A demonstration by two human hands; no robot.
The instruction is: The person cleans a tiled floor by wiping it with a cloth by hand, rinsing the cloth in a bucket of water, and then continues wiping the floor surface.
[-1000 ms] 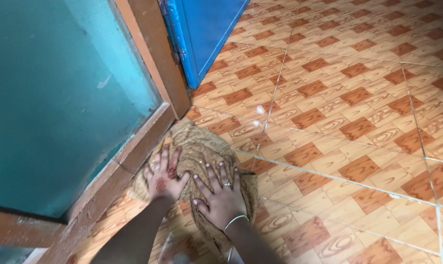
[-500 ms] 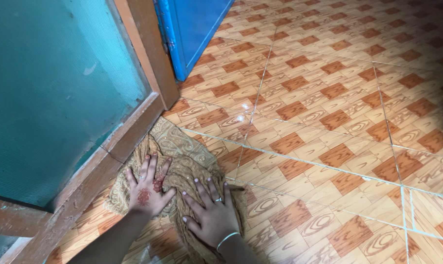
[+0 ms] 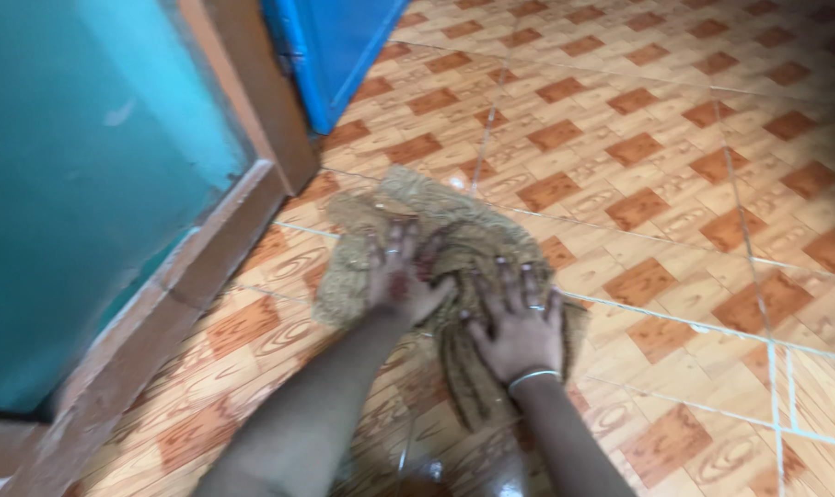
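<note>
Cloth [image 3: 454, 244] under flat, spread hands [image 3: 519, 327]

A home, by the look of it: a glossy floor [image 3: 675, 138] of orange wood-pattern tiles, a teal glass panel [image 3: 77, 184] in a brown wooden frame [image 3: 243, 101], a blue door [image 3: 330, 46] at the far left.

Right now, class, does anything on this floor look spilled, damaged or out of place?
Nothing is clearly damaged. The tiled floor shines wet near the wrists. The crumpled brown cloth under the left hand and right hand is bunched.
</note>
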